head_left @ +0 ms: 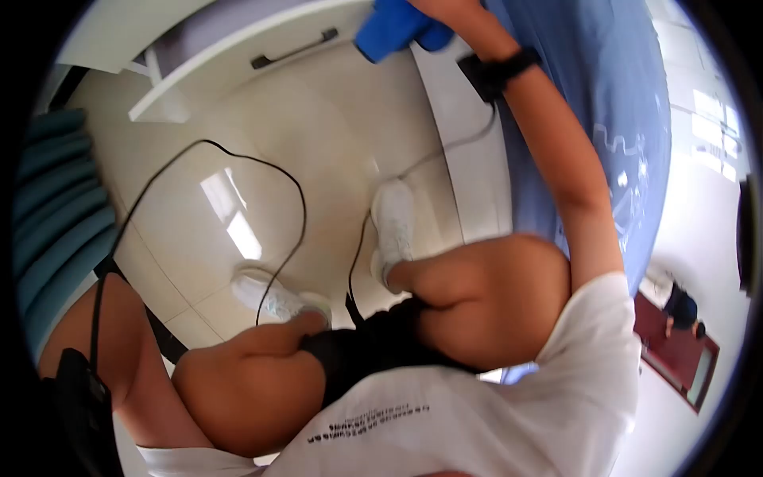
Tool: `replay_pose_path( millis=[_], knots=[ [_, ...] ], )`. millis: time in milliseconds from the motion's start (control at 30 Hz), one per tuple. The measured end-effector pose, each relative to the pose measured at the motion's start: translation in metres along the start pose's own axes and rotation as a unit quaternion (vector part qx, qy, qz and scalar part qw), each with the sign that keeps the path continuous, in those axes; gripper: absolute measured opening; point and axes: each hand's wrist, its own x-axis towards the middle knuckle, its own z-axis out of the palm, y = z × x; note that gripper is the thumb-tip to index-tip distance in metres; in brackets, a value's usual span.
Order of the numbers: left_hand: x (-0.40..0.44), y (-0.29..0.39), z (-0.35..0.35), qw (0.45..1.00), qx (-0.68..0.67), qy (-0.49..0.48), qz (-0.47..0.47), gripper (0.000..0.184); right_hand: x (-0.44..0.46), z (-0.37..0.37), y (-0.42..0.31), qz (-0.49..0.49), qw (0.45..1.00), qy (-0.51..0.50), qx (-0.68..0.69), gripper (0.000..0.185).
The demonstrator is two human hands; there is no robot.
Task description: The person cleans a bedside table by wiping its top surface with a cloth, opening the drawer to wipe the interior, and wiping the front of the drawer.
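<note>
My right hand (447, 8) is at the top edge, partly cut off by the frame. It rests against a bright blue, soft-looking bundle (389, 32), apparently folded cloth, and appears to grip it. The bundle hangs beside the front of a pulled-out white drawer (230, 60) with a dark handle (294, 49). A black strap with a small device (497, 73) is on my right wrist. My left arm bends at the lower left, with a black device (83, 389) on it. My left hand lies outside the view.
A blue plastic-covered bed or table surface (588, 103) runs along the right. Teal ribbed padding (63, 199) stands at the left. A black cable (298, 191) loops over the tiled floor (342, 119) near my white shoes (393, 222). Another person (681, 310) is far right.
</note>
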Motion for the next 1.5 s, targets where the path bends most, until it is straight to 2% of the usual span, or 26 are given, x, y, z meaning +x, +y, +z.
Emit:
replay_pose_path(
  millis=[133,167,233,300,367,433,500,600,667,767,800,833,867,900,933,967,1000,1033,1100,1133,1167,1267,1333,1400,1433,1500],
  knots=[
    [-0.014,0.024,-0.012,0.996,0.0,0.076,0.049,0.016,-0.011,0.011,0.011,-0.015,1.0,0.018,-0.018,0.026],
    [-0.014,0.028,-0.015,0.994,-0.001,0.09,0.058,0.016,-0.018,0.006,-0.026,-0.019,0.999,0.036,0.003,0.041],
    [-0.02,0.037,-0.016,0.99,0.001,0.117,0.079,0.014,-0.019,0.025,-0.06,-0.067,0.996,0.05,0.038,0.033],
    [-0.027,0.048,-0.014,0.984,-0.003,0.145,0.101,0.012,-0.01,0.036,-0.083,-0.132,0.988,0.049,0.062,0.039],
    [-0.022,0.066,-0.02,0.973,0.01,0.185,0.134,0.011,0.004,0.047,-0.115,-0.113,0.987,0.046,0.102,0.031],
    [-0.006,0.078,-0.029,0.959,0.025,0.219,0.181,0.009,0.013,0.06,-0.14,-0.16,0.979,0.014,0.125,0.038],
    [0.014,0.088,-0.036,0.933,0.051,0.269,0.233,0.008,0.019,0.053,-0.161,-0.144,0.978,-0.012,0.147,0.037],
    [0.049,0.082,-0.036,0.895,0.097,0.329,0.285,0.006,0.033,0.05,-0.143,-0.188,0.968,-0.054,0.154,0.037],
    [0.075,0.059,-0.018,0.887,0.117,0.345,0.283,0.004,0.04,0.066,-0.114,-0.192,0.963,-0.005,0.189,0.041],
    [0.09,0.009,0.034,0.925,0.166,0.224,0.258,0.003,0.04,0.045,-0.091,-0.148,0.958,-0.076,0.233,0.029],
    [0.08,-0.022,0.049,0.95,0.138,0.156,0.235,0.011,0.042,0.058,-0.069,-0.196,0.918,-0.009,0.345,0.029],
    [0.066,-0.037,0.058,0.948,0.207,0.082,0.228,0.012,0.049,0.084,-0.052,-0.247,0.851,0.055,0.46,0.029],
    [0.052,-0.06,0.07,0.932,0.312,0.007,0.187,0.019,0.041,0.071,-0.029,-0.321,0.888,0.046,0.327,0.031],
    [0.041,-0.075,0.083,0.914,0.378,-0.044,0.143,0.027,0.022,0.05,-0.01,-0.283,0.933,0.04,0.218,0.035],
    [0.032,-0.086,0.094,0.888,0.438,-0.101,0.097,0.036,0.016,0.03,0.001,-0.219,0.957,-0.023,0.187,0.041],
    [0.025,-0.116,0.105,0.878,0.465,-0.087,0.073,0.044,0.012,0.038,0.042,-0.223,0.961,0.014,0.161,0.047],
    [0.009,-0.123,0.105,0.863,0.498,-0.066,0.059,0.052,0.005,0.024,0.049,-0.174,0.972,-0.06,0.15,0.05],
    [0.005,-0.119,0.107,0.853,0.514,-0.073,0.049,0.052,-0.003,0.007,0.063,-0.11,0.984,-0.076,0.117,0.048],
    [-0.002,-0.114,0.111,0.898,0.396,-0.165,-0.099,0.057,-0.005,-0.005,0.098,-0.013,0.993,-0.118,-0.018,0.05],
    [-0.011,-0.113,0.114,0.894,0.402,-0.171,-0.103,0.057,-0.006,-0.009,0.104,0.037,0.986,-0.135,-0.093,0.049],
    [-0.019,-0.111,0.119,0.905,0.383,-0.157,-0.096,0.058,-0.003,-0.006,0.101,0.04,0.986,-0.134,-0.088,0.049],
    [-0.025,-0.094,0.13,0.916,0.354,-0.158,-0.102,0.06,0.0,-0.014,0.069,0.066,0.947,-0.262,-0.172,0.048],
    [-0.026,-0.089,0.134,0.914,0.349,-0.165,-0.129,0.061,0.004,0.008,0.064,-0.038,0.957,-0.255,-0.134,0.042],
    [-0.033,-0.088,0.135,0.914,0.359,-0.169,-0.085,0.059,0.0,0.011,0.034,-0.14,0.977,-0.159,0.009,0.035],
    [-0.038,-0.09,0.136,0.915,0.356,-0.169,-0.091,0.059,0.001,0.012,0.018,-0.141,0.976,-0.165,0.011,0.035],
    [-0.041,-0.093,0.135,0.882,0.45,-0.142,0.009,0.056,0.004,0.016,-0.003,-0.058,0.961,-0.236,0.129,0.034]
  ],
)
